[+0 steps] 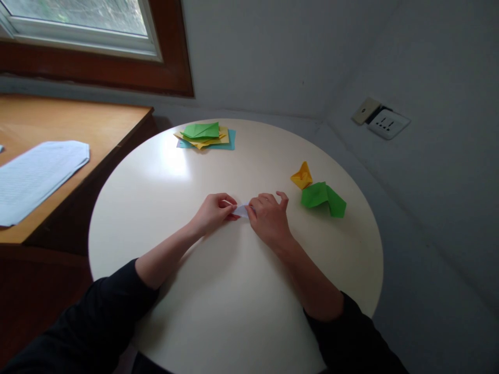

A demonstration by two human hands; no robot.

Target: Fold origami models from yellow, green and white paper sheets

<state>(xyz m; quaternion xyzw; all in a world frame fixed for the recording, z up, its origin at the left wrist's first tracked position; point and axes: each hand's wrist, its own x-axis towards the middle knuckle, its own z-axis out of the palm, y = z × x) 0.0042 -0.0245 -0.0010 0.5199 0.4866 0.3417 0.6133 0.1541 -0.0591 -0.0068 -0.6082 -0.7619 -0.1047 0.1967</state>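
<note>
A small piece of folded white paper point(241, 210) is between my two hands, near the middle of the round table. My left hand point(215, 212) pinches its left end between thumb and fingers. On the right end, my right hand point(268, 215) grips the paper with thumb and forefinger, its little finger raised. Most of the paper is covered by my fingers, so its full shape is hidden. To the right of my right hand lie a folded yellow paper piece point(302, 176) and a folded green paper piece point(323, 198), close together.
At the far edge of the white round table point(234, 311) sits a pile of green, yellow and blue papers point(202, 136). On the left, a wooden desk point(117, 122) holds white printed sheets point(39, 174). A wall socket point(389, 123) is at the right.
</note>
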